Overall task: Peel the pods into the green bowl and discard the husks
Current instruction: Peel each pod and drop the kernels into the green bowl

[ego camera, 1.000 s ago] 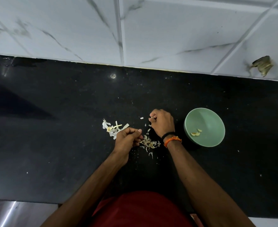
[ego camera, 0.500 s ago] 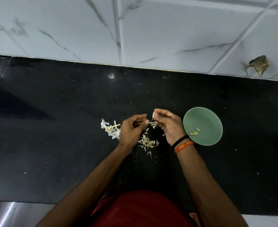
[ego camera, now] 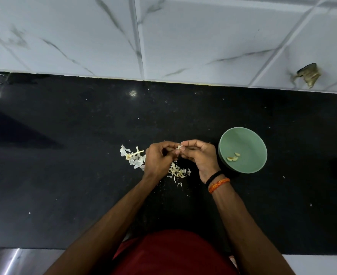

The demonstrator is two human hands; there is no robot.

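Observation:
My left hand (ego camera: 158,158) and my right hand (ego camera: 198,155) meet fingertip to fingertip above the black counter and pinch a small pale pod (ego camera: 179,147) between them. Most of the pod is hidden by my fingers. The green bowl (ego camera: 249,139) stands just right of my right hand, with a few peeled pale pieces (ego camera: 233,157) at its bottom. A heap of husks (ego camera: 178,172) lies on the counter under my hands. A second, whiter pile of husks and stalk bits (ego camera: 133,155) lies left of my left hand.
The black counter (ego camera: 64,175) ends at a white marble-tiled wall (ego camera: 163,36) at the back. A brownish scrap (ego camera: 308,75) clings to the wall at the far right. A metal surface (ego camera: 15,261) shows at the lower left. Small flecks dot the counter.
Both hands have risen from the counter and come together. My right hand turned and brought the pod to my left fingertips, which now pinch it too.

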